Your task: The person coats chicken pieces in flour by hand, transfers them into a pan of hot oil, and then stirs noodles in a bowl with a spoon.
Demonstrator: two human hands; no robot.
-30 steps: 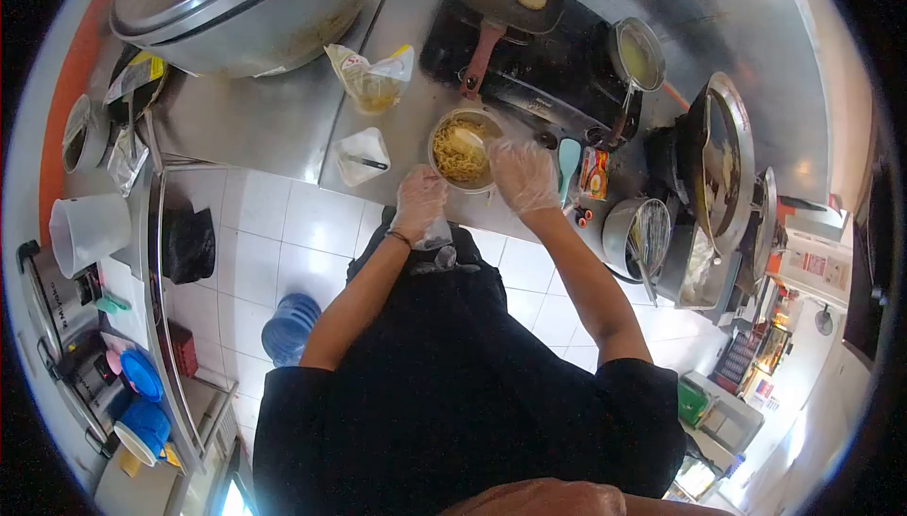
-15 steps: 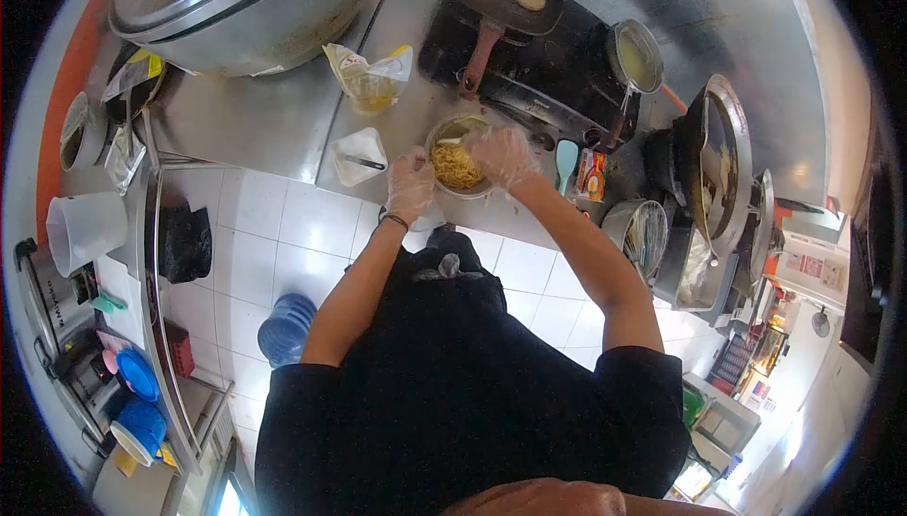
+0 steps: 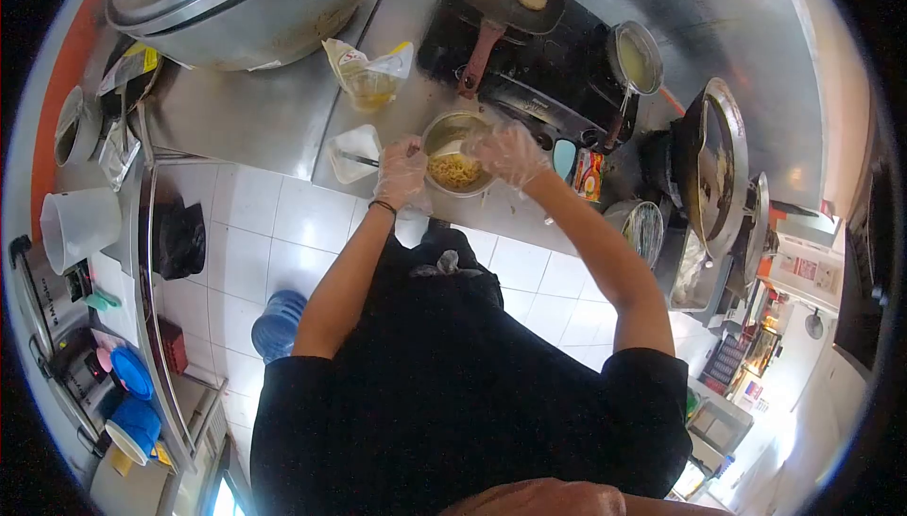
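A metal pot [image 3: 435, 130] stands near the counter's front edge with yellow noodles [image 3: 453, 172] inside. My left hand [image 3: 402, 174], in a clear plastic glove, is closed at the pot's left rim. Over the right side of the pot is my right hand [image 3: 510, 154], gloved too, its fingers closed around a white utensil [image 3: 451, 147] that dips toward the noodles. Its handle is hidden by the hand. Left of the pot lies a white square dish [image 3: 351, 146] with a dark-handled utensil across it. A teal spatula [image 3: 564, 158] lies right of my right hand.
Behind the pot, a square pan [image 3: 505, 13] with two round patties sits on a black stove [image 3: 539, 81], beside a small saucepan [image 3: 638, 60]. An opened plastic pouch [image 3: 368, 86], an orange packet [image 3: 589, 176] and a large wok [image 3: 723, 162] stand around. A blue water bottle [image 3: 279, 325] is on the floor.
My left hand has shifted slightly left and up, toward the white dish. The right hand has moved a little right, and the white utensil sits lower in the pot.
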